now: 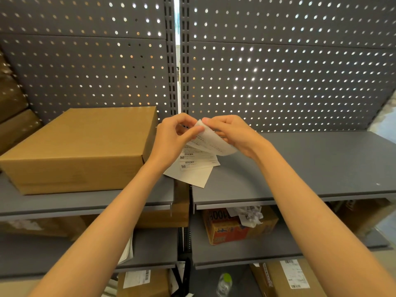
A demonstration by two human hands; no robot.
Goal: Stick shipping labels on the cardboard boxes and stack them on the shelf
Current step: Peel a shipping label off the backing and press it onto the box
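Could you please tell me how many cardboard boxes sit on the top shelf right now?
1: a plain cardboard box on the top shelf, left of both hands. Others sit on lower shelves.

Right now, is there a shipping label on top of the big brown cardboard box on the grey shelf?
No: the big brown cardboard box shows a bare top, and the white label sheets are in both hands.

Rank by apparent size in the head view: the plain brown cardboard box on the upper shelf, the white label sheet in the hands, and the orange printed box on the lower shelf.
1. Plain brown cardboard box, largest.
2. Orange printed box and white label sheet: look similar; both partly hidden, so unranked.
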